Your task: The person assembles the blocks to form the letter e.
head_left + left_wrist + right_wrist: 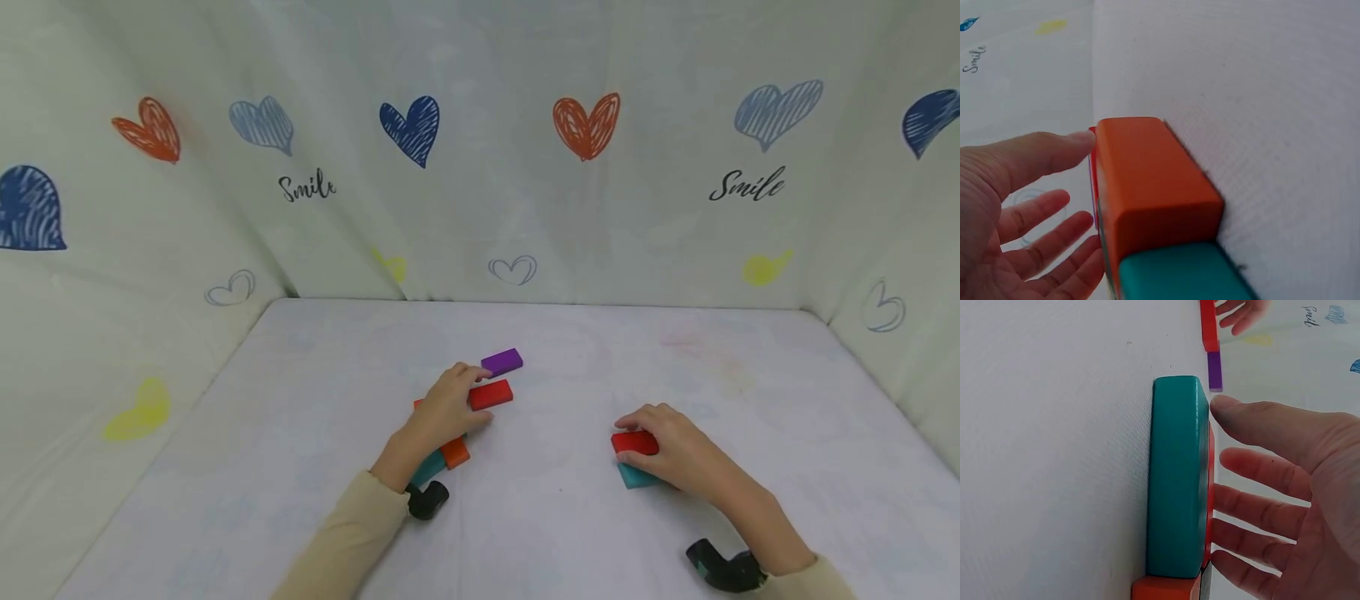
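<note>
My left hand point(448, 404) reaches over wooden-looking blocks on the left, thumb and fingers spread around the left end of a red block point(491, 394); a small gap shows by the thumb. A purple block point(502, 362) lies just beyond it. Under that wrist are an orange block point(1154, 165) and a teal block point(1179, 272). My right hand point(671, 446) spans another red block point(633, 442), fingers along its far side and thumb near its close side, loosely extended. A second teal block point(1175, 478) lies before it, against an orange block point(1166, 589). Whether the fingertips touch is unclear.
Both groups lie on a white cloth-covered table point(555, 517). Behind it and at the sides hangs a pale sheet point(495, 200) printed with hearts and "Smile". Black curved devices point(427, 500) sit at both wrists. Another orange piece shows partly behind the left hand.
</note>
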Action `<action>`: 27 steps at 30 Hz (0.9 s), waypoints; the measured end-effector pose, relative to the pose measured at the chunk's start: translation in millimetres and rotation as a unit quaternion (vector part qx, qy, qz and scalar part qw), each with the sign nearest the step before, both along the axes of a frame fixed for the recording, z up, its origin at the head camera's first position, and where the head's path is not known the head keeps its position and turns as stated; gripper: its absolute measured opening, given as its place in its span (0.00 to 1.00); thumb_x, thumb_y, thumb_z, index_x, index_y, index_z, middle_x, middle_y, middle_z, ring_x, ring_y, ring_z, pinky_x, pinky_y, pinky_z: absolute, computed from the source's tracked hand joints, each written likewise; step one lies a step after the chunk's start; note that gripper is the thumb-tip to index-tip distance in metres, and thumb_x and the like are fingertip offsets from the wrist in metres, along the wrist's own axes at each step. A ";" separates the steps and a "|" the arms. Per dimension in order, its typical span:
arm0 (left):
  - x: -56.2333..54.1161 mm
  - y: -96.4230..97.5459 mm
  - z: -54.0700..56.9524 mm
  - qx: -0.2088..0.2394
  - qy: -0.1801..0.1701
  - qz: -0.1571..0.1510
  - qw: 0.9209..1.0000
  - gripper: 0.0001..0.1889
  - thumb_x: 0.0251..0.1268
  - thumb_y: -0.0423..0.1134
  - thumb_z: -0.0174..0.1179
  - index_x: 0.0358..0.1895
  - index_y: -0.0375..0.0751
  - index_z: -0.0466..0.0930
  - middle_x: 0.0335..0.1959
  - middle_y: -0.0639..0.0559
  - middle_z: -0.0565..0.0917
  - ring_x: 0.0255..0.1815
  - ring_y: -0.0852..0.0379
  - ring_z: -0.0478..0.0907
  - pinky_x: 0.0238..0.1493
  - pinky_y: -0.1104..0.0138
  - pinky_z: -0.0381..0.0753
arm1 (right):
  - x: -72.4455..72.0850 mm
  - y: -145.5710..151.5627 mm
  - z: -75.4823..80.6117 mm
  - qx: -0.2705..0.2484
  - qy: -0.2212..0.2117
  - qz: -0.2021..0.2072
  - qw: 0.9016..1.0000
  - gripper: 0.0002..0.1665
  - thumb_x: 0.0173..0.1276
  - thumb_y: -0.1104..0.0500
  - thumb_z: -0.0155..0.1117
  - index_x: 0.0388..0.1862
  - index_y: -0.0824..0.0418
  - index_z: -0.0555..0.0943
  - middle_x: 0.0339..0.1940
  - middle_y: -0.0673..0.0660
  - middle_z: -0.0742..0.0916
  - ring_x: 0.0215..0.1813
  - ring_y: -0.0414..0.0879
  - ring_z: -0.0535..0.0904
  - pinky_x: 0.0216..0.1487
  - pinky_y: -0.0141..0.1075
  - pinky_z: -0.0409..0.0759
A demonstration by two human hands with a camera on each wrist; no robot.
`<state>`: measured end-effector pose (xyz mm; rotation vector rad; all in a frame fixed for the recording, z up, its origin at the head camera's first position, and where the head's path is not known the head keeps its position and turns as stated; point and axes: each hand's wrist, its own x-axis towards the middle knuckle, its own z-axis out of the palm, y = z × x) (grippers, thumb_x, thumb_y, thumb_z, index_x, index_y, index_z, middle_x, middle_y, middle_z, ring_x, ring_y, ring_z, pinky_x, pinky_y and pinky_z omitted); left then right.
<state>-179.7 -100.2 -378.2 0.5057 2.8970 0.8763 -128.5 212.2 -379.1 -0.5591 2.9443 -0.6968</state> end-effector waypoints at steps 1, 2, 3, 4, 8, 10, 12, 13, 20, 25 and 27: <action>-1.2 0.3 -1.0 -0.004 0.003 0.000 1.000 0.28 0.53 0.39 0.67 0.59 0.40 0.71 0.54 0.43 0.73 0.51 0.49 0.71 0.52 0.57 0.77 | -0.2 -0.3 -0.6 0.002 0.002 0.000 1.000 0.24 0.54 0.49 0.70 0.48 0.57 0.80 0.44 0.53 0.82 0.44 0.45 0.72 0.40 0.38 0.77; -2.0 0.7 -1.7 -0.005 0.004 0.002 1.000 0.27 0.53 0.38 0.67 0.58 0.40 0.72 0.52 0.43 0.74 0.50 0.49 0.71 0.52 0.57 0.77 | -0.5 -0.6 -1.1 0.005 0.004 0.000 1.000 0.24 0.54 0.49 0.71 0.48 0.57 0.80 0.44 0.53 0.82 0.44 0.46 0.72 0.40 0.39 0.77; -2.8 1.1 -2.3 -0.008 0.006 0.004 1.000 0.26 0.52 0.37 0.67 0.57 0.39 0.72 0.51 0.43 0.74 0.49 0.49 0.72 0.51 0.58 0.78 | -0.6 -1.1 -1.5 0.007 0.005 -0.002 1.000 0.24 0.54 0.48 0.71 0.47 0.57 0.80 0.44 0.53 0.82 0.44 0.46 0.72 0.40 0.39 0.77; -3.5 1.5 -2.7 -0.009 0.007 0.006 1.000 0.25 0.52 0.36 0.67 0.56 0.39 0.73 0.49 0.43 0.75 0.48 0.49 0.72 0.51 0.58 0.78 | -0.7 -1.6 -1.6 0.008 0.005 -0.004 1.000 0.23 0.54 0.48 0.71 0.47 0.56 0.80 0.44 0.53 0.82 0.44 0.46 0.72 0.41 0.39 0.77; -5.4 3.0 -3.3 -0.023 0.008 0.010 1.000 0.21 0.53 0.34 0.66 0.52 0.37 0.76 0.44 0.44 0.76 0.46 0.50 0.72 0.51 0.58 0.77 | -1.1 -1.6 -1.4 0.008 -0.010 -0.010 1.000 0.22 0.55 0.49 0.70 0.46 0.58 0.80 0.43 0.53 0.81 0.44 0.46 0.72 0.42 0.41 0.78; -6.7 3.6 -2.9 -0.030 0.006 0.008 1.000 0.20 0.53 0.33 0.65 0.51 0.37 0.77 0.44 0.44 0.76 0.46 0.50 0.73 0.52 0.58 0.77 | -1.4 -0.7 -0.5 0.009 -0.019 -0.010 1.000 0.21 0.56 0.51 0.69 0.46 0.59 0.80 0.43 0.54 0.81 0.44 0.46 0.72 0.43 0.42 0.78; -7.9 4.0 -1.9 -0.036 0.008 0.005 0.999 0.18 0.54 0.33 0.65 0.50 0.38 0.78 0.44 0.44 0.76 0.46 0.50 0.73 0.52 0.57 0.77 | -2.2 0.7 0.7 0.011 -0.026 -0.006 1.000 0.20 0.57 0.52 0.69 0.46 0.59 0.80 0.43 0.54 0.81 0.45 0.47 0.72 0.45 0.44 0.78; -8.0 3.8 -1.3 -0.038 0.009 0.003 0.999 0.18 0.54 0.33 0.65 0.50 0.38 0.78 0.44 0.44 0.76 0.46 0.49 0.73 0.52 0.57 0.77 | -2.5 1.4 1.4 0.012 -0.029 -0.003 1.000 0.20 0.57 0.52 0.68 0.46 0.60 0.80 0.43 0.54 0.81 0.45 0.48 0.72 0.46 0.45 0.78; -9.4 1.7 3.2 -0.047 0.005 -0.007 0.999 0.17 0.53 0.32 0.66 0.49 0.38 0.79 0.42 0.44 0.77 0.45 0.49 0.74 0.52 0.56 0.77 | -6.4 5.1 5.7 0.017 -0.041 0.031 0.999 0.16 0.57 0.57 0.68 0.44 0.61 0.80 0.42 0.55 0.80 0.46 0.50 0.73 0.47 0.48 0.79; -12.0 1.9 3.4 -0.057 -0.022 0.001 0.998 0.17 0.54 0.33 0.65 0.50 0.41 0.79 0.44 0.45 0.77 0.46 0.50 0.74 0.53 0.56 0.76 | -8.9 5.9 6.0 0.025 -0.049 0.045 0.997 0.15 0.59 0.58 0.67 0.44 0.59 0.80 0.41 0.54 0.79 0.44 0.49 0.73 0.44 0.45 0.80; -13.0 2.0 3.7 -0.065 -0.027 0.003 0.998 0.17 0.55 0.34 0.66 0.50 0.42 0.79 0.43 0.46 0.77 0.45 0.50 0.74 0.53 0.57 0.76 | -9.4 5.6 5.8 0.029 -0.051 0.044 0.997 0.15 0.59 0.58 0.66 0.45 0.59 0.80 0.41 0.53 0.79 0.44 0.48 0.73 0.44 0.44 0.80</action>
